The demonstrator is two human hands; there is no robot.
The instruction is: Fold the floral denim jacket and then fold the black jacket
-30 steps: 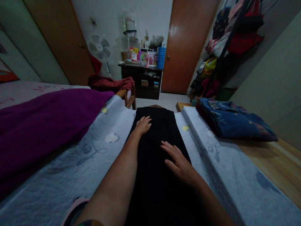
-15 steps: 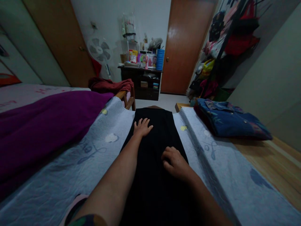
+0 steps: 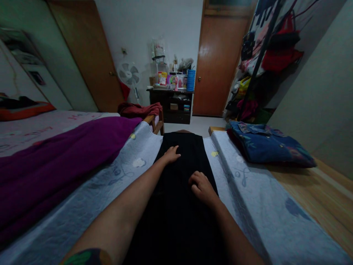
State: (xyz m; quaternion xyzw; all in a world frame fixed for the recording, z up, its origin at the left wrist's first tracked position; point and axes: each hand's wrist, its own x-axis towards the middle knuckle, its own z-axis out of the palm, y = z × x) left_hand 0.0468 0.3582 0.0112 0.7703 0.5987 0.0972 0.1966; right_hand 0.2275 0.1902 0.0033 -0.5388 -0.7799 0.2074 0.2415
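A long black cloth (image 3: 184,147) lies flat down the middle of a pale blue patterned sheet (image 3: 143,173). On the upper part of the cloth rests my left hand (image 3: 172,154), its thumb and fingers apart and nothing held. Lower and to the right, my right hand (image 3: 202,186) touches the cloth with curled fingers; whether it pinches any fabric cannot be made out. Both forearms reach in from the bottom of the view.
Folded denim clothing (image 3: 267,143) lies at the right. A purple blanket (image 3: 68,158) covers the left side, with a dark red cloth (image 3: 140,109) beyond it. Farther back stand a fan (image 3: 129,75), a dark cabinet (image 3: 171,106) and a brown door (image 3: 215,66).
My left hand has turned on the cloth, its fingers now pointing more to the right. My right hand stays at nearly the same spot. The camera view has tilted up and shifted left.
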